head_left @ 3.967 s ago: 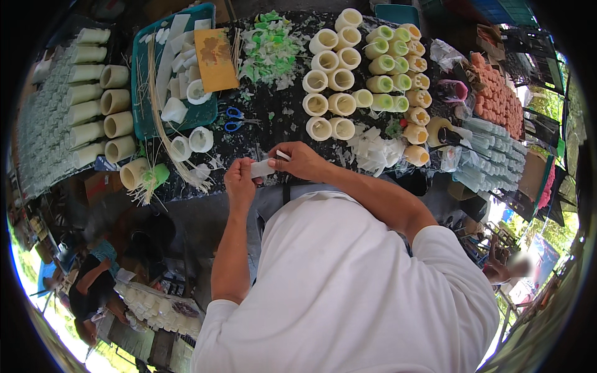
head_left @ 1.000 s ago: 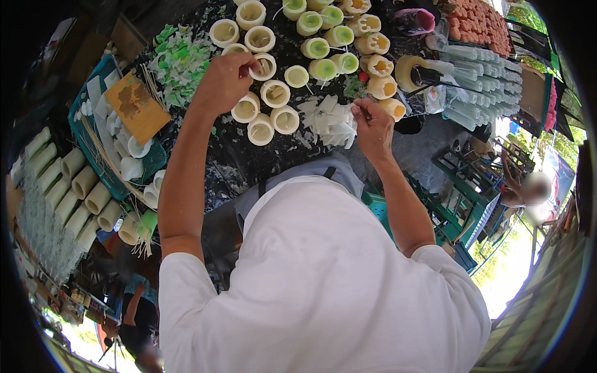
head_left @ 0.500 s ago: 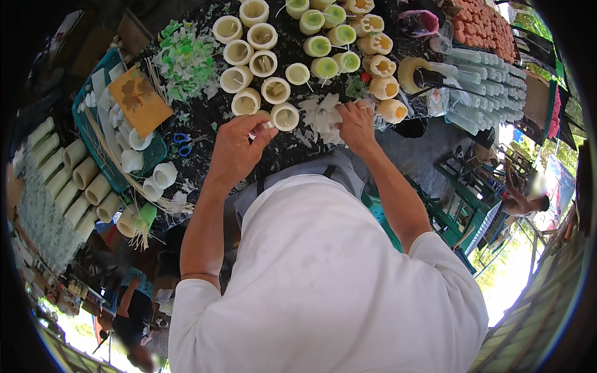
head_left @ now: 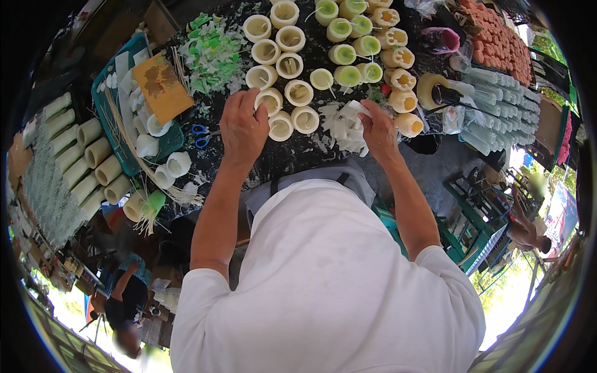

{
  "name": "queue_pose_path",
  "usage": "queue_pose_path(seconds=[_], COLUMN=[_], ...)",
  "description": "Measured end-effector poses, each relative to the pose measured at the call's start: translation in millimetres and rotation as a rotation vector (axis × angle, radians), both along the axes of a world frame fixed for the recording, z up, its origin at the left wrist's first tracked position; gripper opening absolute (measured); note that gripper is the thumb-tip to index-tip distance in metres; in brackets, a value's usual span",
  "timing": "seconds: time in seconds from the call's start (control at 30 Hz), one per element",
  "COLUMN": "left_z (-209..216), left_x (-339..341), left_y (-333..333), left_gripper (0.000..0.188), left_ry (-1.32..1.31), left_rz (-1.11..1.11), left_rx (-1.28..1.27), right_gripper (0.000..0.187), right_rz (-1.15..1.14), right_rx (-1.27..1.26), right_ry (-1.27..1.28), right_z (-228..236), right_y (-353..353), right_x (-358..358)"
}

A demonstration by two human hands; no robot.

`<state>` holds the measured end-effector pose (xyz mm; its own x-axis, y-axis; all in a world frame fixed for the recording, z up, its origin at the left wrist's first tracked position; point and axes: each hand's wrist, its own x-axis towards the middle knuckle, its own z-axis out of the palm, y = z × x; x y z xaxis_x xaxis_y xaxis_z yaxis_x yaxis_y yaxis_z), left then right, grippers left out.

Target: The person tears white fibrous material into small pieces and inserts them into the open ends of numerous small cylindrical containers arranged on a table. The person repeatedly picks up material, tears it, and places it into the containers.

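My left hand [head_left: 244, 127] is closed at the near left of a cream hollow wax candle [head_left: 269, 93], thumb and forefinger at its rim. Just nearer stands another cream candle [head_left: 280, 127], with one more [head_left: 305, 120] to its right. In my right hand [head_left: 379, 128], a white flat wax piece [head_left: 357, 108] is pinched between thumb and fingers. It is above a heap of white wax scraps [head_left: 341, 127] on the dark, wax-flecked table [head_left: 214, 163]. Several cream candles rise in two columns beyond my left hand.
Green candles with wicks [head_left: 342, 54] and scalloped orange-centred candles [head_left: 402, 101] stand right of centre. Glass tubes [head_left: 491, 105] lie far right. At left are green-white scraps [head_left: 214, 53], blue scissors [head_left: 200, 135] and a teal tray [head_left: 169, 144]. People are in the background.
My left hand has moved from the nearest candle to the one behind it, uncovering the nearest. My right hand has lifted a white wax piece from the heap. The view has shifted.
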<state>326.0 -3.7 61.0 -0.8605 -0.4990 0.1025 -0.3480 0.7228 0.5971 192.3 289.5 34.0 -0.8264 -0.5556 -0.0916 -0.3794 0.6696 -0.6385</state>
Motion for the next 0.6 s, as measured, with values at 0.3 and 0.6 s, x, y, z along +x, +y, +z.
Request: queue_pose_path(seconds=[0.3, 0.6], left_z=[-48.8, -60.5], left_x=[-12.9, -8.3], left_y=[-19.8, -38.5], left_gripper=[0.012, 0.015], left_ry=[0.193, 0.253], left_rz=[-0.073, -0.005], left_rx=[-0.071, 0.039], right_gripper=[0.028, 0.024], right_rz=[0.099, 0.329], right_rx=[-0.277, -0.237], right_ry=[-0.092, 0.238], right_z=[48.9, -15.9], right_y=[-119.8, -203.2], right_x=[7.9, 8.4])
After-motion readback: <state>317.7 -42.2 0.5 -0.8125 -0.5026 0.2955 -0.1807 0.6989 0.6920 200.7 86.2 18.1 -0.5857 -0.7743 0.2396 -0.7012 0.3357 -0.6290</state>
